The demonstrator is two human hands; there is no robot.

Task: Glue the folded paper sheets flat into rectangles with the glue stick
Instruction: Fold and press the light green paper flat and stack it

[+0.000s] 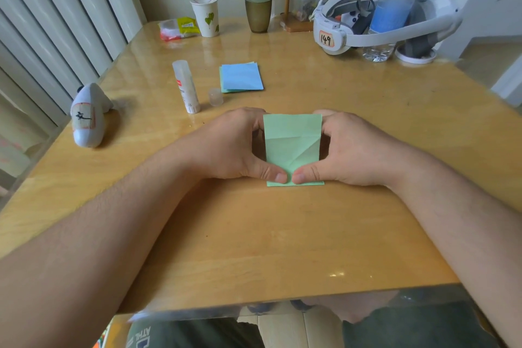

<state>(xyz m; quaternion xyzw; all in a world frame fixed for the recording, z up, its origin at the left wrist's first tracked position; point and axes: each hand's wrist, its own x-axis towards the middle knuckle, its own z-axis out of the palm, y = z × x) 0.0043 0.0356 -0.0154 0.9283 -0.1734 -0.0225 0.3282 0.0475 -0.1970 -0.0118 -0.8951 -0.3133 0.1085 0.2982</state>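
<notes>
Two hands, the left hand (pixel 237 147) and right hand (pixel 348 150), pinch a folded green paper sheet (pixel 292 147) between curled fingers and thumbs at the table's (pixel 282 234) middle, with the uncapped glue stick (pixel 186 87), its cap (pixel 216 96) and a blue-topped paper stack (pixel 241 77) lying beyond toward the far edge.

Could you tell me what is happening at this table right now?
A person is gluing folded paper. Both hands, left hand and right hand, hold a green folded sheet on the wooden table, thumbs pressing its near edge. The glue stick lies uncapped beside its cap, near a blue-topped stack.
</notes>
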